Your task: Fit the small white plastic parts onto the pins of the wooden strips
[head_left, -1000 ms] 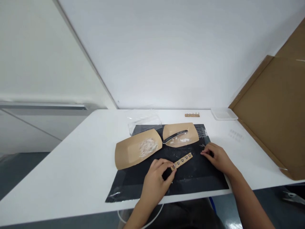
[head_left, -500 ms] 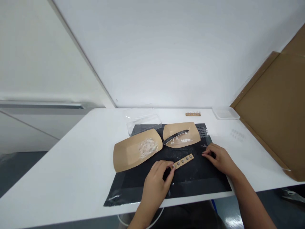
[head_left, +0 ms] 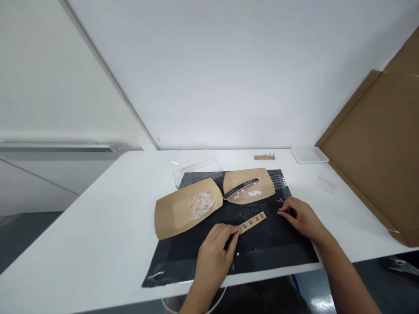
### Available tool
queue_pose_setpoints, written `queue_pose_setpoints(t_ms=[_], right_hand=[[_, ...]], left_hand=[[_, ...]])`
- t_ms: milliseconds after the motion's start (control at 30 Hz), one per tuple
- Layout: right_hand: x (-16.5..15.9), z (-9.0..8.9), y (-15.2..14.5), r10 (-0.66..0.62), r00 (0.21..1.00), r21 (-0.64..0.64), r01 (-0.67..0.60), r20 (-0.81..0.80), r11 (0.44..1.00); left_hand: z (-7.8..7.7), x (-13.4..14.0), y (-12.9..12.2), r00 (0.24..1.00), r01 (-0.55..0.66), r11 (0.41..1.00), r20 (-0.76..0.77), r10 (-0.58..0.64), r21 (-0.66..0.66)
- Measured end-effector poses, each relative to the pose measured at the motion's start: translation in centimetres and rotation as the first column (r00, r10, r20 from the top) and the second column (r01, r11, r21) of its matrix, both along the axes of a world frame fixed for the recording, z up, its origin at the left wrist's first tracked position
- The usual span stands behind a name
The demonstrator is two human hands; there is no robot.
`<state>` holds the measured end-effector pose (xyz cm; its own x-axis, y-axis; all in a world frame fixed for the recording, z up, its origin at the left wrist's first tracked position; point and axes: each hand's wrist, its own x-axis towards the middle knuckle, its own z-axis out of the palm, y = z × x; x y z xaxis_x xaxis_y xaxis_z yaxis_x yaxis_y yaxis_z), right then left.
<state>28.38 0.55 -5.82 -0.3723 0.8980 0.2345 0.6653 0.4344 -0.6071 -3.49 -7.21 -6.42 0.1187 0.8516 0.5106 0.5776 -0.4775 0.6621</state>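
My left hand [head_left: 218, 250] pinches the near left end of a tan strip [head_left: 254, 221] between thumb and fingertips. A row of small round metallic studs runs along the strip, which lies slanted on a black mat [head_left: 275, 244]. To the right, my right hand [head_left: 299, 218] rests low over the mat with thumb and index finger pressed together; what they hold, if anything, is too small to make out. Just beyond those fingertips lie small thin slivers [head_left: 280, 200]. Behind the strip, a brown paper tray [head_left: 170, 218] holds clear slender pieces.
A second paper tray [head_left: 229, 176] carries a nail file [head_left: 240, 189] and white bits. Several grey sticks [head_left: 279, 182] lie beside it. Farther back are a clear plastic box [head_left: 196, 171], another studded strip [head_left: 264, 157] and a plastic lid [head_left: 309, 155]. Cardboard [head_left: 376, 152] stands at right.
The view has shifted very slightly. My left fingertips have settled a little on the strip's end; my right hand stays in nearly the same place.
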Motion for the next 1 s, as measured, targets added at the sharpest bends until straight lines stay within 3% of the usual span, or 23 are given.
queue_pose_setpoints(t_ms=[300, 533, 700, 767, 867, 1000], right_hand=[[0.2, -0.4, 0.3, -0.037, 0.999, -0.017, 0.036, -0.030, 0.999], [0.0, -1.6, 0.7, -0.087, 0.995, 0.042, 0.090, -0.054, 0.995], [-0.1, -2.2, 0.8, -0.102, 0.993, 0.106, 0.108, -0.063, 0.988], [-0.1, -2.2, 0.7, -0.102, 0.993, 0.127, 0.110, -0.065, 0.986], [-0.2, -2.3, 0.5, -0.108, 0.992, 0.147, 0.117, -0.066, 0.982], [-0.2, -2.6, 0.3, -0.136, 0.989, 0.156, 0.144, -0.059, 0.977]], left_hand=[[-0.9, -0.3, 0.0, 0.996, -0.079, 0.996, 0.026, 0.080, -0.028], [-1.0, -0.5, 0.2, 0.998, -0.066, 0.998, -0.003, 0.066, 0.023], [-1.0, -0.2, -0.4, 0.989, -0.140, 0.985, -0.028, 0.144, 0.100], [-0.2, -0.2, -0.5, 0.977, -0.202, 0.970, -0.041, 0.209, 0.138], [2.3, -0.7, 0.9, 0.959, -0.234, 0.956, -0.118, 0.256, 0.175], [5.9, -0.9, 6.8, 0.924, -0.108, 0.987, -0.356, 0.144, 0.118]])
